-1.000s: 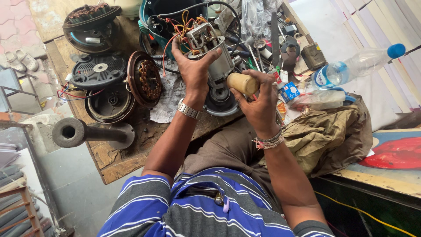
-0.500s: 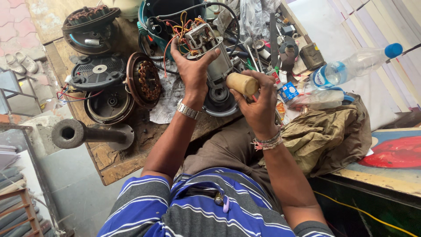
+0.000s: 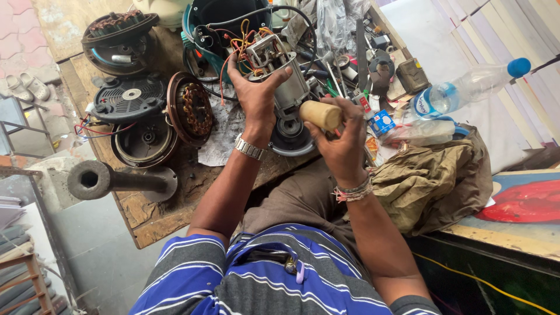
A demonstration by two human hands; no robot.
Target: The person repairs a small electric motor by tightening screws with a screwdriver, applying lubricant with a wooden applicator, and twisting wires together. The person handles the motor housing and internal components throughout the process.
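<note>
**A:** So what's he got there? Looks like a small electric motor (image 3: 279, 73), metal casing, with a tangle of orange and yellow wires (image 3: 242, 41) sprouting off the top end. It's held up off the surface, roughly over the middle of the clutter.

**B:** Yeah, left hand (image 3: 256, 93) has it. Fingers wrapped round the body from underneath, thumb on one side, so that grip is clamped on the casing. The motor's long axis runs from about 11 o'clock (wire end) down to 5 o'clock (the round bottom end).

**A:** And the right hand (image 3: 341, 140)?

**B:** Fist pressed shut around a wooden-handled tool (image 3: 321, 115). You only see the pale handle butt sticking out toward 10 o'clock; the working end is hidden, can't tell what kind of tip it has. The handle sits just beside the motor's lower end, at about 4 o'clock from it. So the right hand is the free-moving one and it's very close.

**A:** Stuff around them?

**B:** Loads. A copper-wound stator ring (image 3: 189, 111) and a black vented cover (image 3: 128, 99) at 9 o'clock, a teal housing (image 3: 201, 35) behind, a plastic water bottle (image 3: 466, 90) off at 3 o'clock, an olive cloth (image 3: 431, 178) at 4. Wooden surface (image 3: 157, 219) underneath it all.
</note>
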